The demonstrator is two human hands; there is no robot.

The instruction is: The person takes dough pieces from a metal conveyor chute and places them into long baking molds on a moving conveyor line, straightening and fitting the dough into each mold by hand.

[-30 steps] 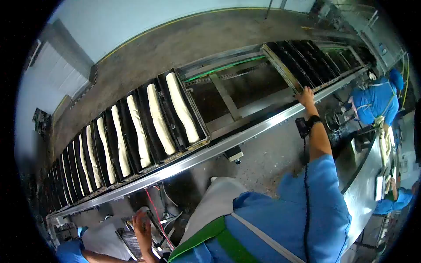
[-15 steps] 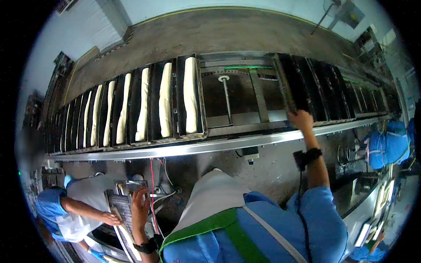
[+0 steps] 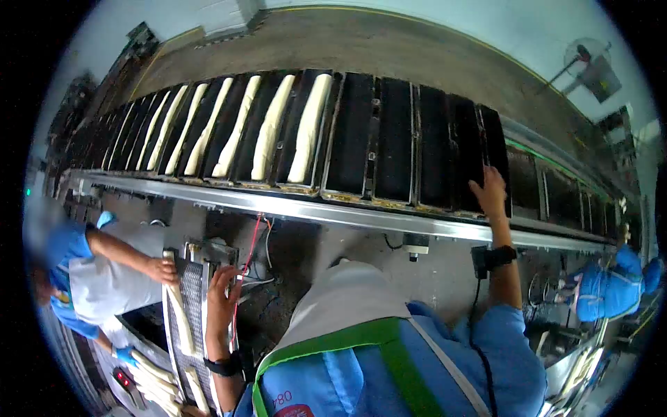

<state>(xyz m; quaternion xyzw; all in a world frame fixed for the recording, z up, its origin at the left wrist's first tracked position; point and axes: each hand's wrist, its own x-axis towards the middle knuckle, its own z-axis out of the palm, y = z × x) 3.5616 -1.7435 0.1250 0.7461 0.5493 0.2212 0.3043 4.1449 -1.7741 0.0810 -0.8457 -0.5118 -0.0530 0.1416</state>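
- Left hand [image 3: 221,285]: fingers loosely bent, apparently holding nothing, beside the mesh belt [image 3: 195,285] supporting a dough strip [image 3: 182,321].
- Right hand [image 3: 492,191]: fingers spread, apparently braced on dark troughs [image 3: 396,139], not gripping.
- Dough lengths [image 3: 310,128]: one per trough farther left, walls probably keeping them straight and separate.

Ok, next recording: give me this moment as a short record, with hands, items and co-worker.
Right hand: at the black pans, thumb spread; firm contact cannot be told
Left hand: raised near the mesh surface, fingers loosely bent, nothing visibly held
Pale strips: lying lengthwise, one per pan, left of the right hand
Metal rail: along the pans' near side
Co-worker, left: bare hand on a loose strip at the mesh surface
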